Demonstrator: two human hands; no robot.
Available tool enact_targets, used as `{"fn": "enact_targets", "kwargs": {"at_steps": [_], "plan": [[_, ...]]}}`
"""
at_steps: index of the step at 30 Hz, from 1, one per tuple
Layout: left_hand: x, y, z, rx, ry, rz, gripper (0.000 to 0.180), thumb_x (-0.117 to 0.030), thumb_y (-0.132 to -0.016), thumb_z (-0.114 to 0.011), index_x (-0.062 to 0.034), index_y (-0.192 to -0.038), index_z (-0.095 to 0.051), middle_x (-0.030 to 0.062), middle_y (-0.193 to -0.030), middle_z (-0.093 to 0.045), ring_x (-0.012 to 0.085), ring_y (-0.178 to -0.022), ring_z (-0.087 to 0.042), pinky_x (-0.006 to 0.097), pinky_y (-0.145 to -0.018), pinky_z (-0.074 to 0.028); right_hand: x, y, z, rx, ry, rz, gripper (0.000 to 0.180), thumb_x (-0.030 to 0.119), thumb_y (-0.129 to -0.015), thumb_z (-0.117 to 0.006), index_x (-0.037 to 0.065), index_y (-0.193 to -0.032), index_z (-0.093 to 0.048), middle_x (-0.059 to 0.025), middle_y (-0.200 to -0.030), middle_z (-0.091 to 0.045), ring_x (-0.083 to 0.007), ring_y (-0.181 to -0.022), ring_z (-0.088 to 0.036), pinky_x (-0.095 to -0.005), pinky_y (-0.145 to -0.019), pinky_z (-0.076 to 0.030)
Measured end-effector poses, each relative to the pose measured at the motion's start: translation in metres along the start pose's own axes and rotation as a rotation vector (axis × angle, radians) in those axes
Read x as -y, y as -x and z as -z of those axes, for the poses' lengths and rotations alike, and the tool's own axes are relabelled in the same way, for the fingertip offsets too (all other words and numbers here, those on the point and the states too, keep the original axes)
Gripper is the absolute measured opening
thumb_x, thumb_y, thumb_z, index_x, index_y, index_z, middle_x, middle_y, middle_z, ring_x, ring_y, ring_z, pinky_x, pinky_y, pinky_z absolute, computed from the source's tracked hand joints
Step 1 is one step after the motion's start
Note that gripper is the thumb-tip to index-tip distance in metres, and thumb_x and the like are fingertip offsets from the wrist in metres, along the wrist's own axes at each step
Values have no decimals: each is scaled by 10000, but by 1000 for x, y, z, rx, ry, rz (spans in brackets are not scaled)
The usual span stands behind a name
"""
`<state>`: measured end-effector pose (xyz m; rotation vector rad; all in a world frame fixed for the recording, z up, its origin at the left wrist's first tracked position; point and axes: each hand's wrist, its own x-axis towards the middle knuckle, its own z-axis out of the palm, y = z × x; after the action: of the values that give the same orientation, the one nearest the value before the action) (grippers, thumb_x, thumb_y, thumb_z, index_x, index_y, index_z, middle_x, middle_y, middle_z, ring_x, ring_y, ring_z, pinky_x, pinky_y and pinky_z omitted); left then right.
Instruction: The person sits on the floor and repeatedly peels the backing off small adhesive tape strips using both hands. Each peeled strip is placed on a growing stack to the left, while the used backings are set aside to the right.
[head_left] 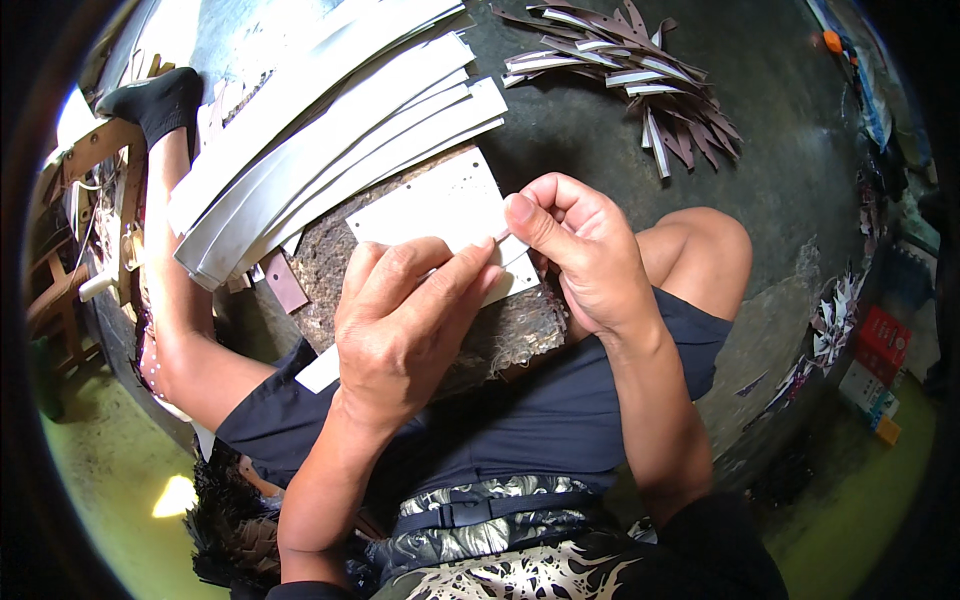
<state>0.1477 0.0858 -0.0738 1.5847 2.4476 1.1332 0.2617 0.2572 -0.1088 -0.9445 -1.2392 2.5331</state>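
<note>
A white sheet with small dark holes [430,205] lies on a worn, rough brown block [335,265] across my lap. My left hand [385,335] rests over the sheet, its fingers bent and drawn together near the right edge, close to my right hand. From beneath its wrist side pokes the end of a white strip [320,371]; the part under the hand is hidden. At the sheet's right edge my right hand [590,250] is closed in a pinch, thumb against bent fingers. Whatever lies in that pinch is too small and covered to name.
Long white strips [330,130] are stacked at the upper left. A heap of brown and white pointed cut pieces [640,75] lies on the dark floor beyond. A brown scrap [285,282] sits beside the block. Wooden framing [95,150] stands left; a red packet [882,340] lies right.
</note>
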Motion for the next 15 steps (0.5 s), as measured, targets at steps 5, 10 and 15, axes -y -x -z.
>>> {"fn": "enact_targets", "kwargs": {"at_steps": [5,10,15], "plan": [[-1,1,-2,-5,3,9,342,-90,-841,-973,-98,-1167,-868,40,-972,-727,213,-810,-638,362,-714,-507,4,-3,6,-2,-18,-53,199,230,-1104,-811,64,-1049,-716,47,-884,-696,7,-746,-573,-181,-645,-467],[-1,0,-2,-2,1,-5,354,-96,-836,-978,-104,-1173,-870,34,-976,-727,207,-813,-635,356,-708,-500,-2,-7,13,-25,5,-48,214,247,-1093,-825,71,-1036,-717,49,-866,-690,2,-722,-557,-187,-630,-447],[-2,0,-2,13,-6,6,367,-100,-831,-983,-107,-1180,-871,31,-973,-724,205,-808,-629,356,-706,-499,-11,-14,21,-45,26,-30,239,269,-1081,-840,73,-1024,-716,54,-844,-676,-1,-697,-516,-197,-604,-400]]}}
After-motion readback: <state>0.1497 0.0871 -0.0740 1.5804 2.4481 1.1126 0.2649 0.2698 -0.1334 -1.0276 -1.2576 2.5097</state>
